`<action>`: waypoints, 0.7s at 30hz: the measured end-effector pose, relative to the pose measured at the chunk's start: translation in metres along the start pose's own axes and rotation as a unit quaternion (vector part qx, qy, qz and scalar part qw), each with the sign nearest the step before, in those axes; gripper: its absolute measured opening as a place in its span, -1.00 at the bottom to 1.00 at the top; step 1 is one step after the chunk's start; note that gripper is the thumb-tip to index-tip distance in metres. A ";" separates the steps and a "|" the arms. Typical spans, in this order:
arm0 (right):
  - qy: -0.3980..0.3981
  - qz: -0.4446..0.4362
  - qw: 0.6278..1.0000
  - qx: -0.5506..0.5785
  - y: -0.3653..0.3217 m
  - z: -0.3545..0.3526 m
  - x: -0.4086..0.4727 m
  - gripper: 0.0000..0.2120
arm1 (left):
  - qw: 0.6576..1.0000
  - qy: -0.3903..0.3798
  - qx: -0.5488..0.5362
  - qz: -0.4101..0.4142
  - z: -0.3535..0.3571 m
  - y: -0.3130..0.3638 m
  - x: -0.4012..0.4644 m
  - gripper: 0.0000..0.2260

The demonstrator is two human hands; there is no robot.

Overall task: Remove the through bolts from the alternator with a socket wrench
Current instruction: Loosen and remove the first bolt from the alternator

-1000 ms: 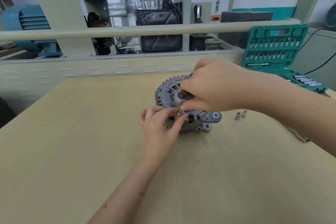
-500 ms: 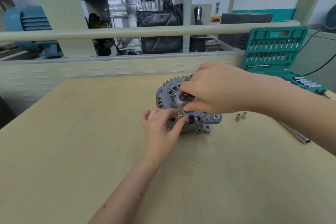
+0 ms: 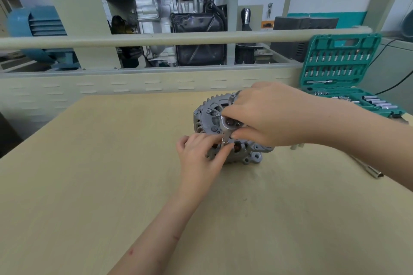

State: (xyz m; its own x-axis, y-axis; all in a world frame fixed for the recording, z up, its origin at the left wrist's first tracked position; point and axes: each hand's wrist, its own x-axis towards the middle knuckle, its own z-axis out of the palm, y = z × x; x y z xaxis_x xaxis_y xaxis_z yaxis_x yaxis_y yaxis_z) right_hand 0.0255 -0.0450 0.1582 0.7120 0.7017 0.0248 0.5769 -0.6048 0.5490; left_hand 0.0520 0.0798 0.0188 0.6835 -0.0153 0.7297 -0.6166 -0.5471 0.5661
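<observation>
Alternator: the alternator [image 3: 225, 131] lies near the middle of the tabletop [image 3: 89, 174], its finned face turned up toward the camera, in the same spot as a second ago.
Wrench: the socket wrench [image 3: 228, 126] stands upright over the near edge of the housing, head on top, its slim socket end [image 3: 225, 140] pointing down at a bolt seat; whether the socket is fully seated is hidden by fingers.
Right hand: the right hand [image 3: 266, 116] is curled round the wrench head, thumb below and fingers above, hardly moved over the last second.
Left hand: the left hand [image 3: 201, 154] pinches the socket end with its fingertips and rests against the housing, much as before.
Change: only small shifts of the fingers show, which suggests the bolt is being spun by hand in short turns or the socket is still being lined up; no bolt is seen out yet.
Around: two small sockets [image 3: 297, 146] stand just right of the alternator, an extension bar [image 3: 368, 168] lies further right, and the open green socket case [image 3: 342, 67] sits at the far right corner.
</observation>
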 end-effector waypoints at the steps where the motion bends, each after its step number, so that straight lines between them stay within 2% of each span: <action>1: 0.006 0.004 1.000 -0.007 -0.001 0.000 0.000 -0.63 | 1.000 0.004 -0.002 -0.001 0.000 0.000 0.001 -0.86; 7: -0.002 0.057 0.998 -0.027 -0.010 -0.004 0.001 -0.49 | 1.000 0.029 -0.002 0.005 0.001 0.001 0.002 -0.79; 12: 0.014 0.026 1.000 -0.003 -0.005 0.001 0.004 -0.67 | 1.000 0.011 -0.021 -0.016 0.002 0.000 -0.001 -0.85; 16: 0.010 -0.002 1.000 0.016 0.003 0.004 0.003 -0.70 | 1.000 -0.015 -0.022 -0.008 0.001 -0.001 -0.001 -0.87; 21: 0.007 0.018 1.000 -0.006 -0.002 -0.001 0.000 -0.56 | 1.000 -0.009 -0.020 -0.015 -0.001 0.001 0.002 -0.89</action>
State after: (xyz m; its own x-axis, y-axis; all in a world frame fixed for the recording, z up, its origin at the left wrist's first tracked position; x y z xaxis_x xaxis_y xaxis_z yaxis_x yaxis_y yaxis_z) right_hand 0.0241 -0.0434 0.1575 0.7265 0.6848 0.0573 0.5457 -0.6255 0.5576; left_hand 0.0523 0.0799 0.0210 0.7084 -0.0139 0.7056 -0.6105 -0.5136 0.6029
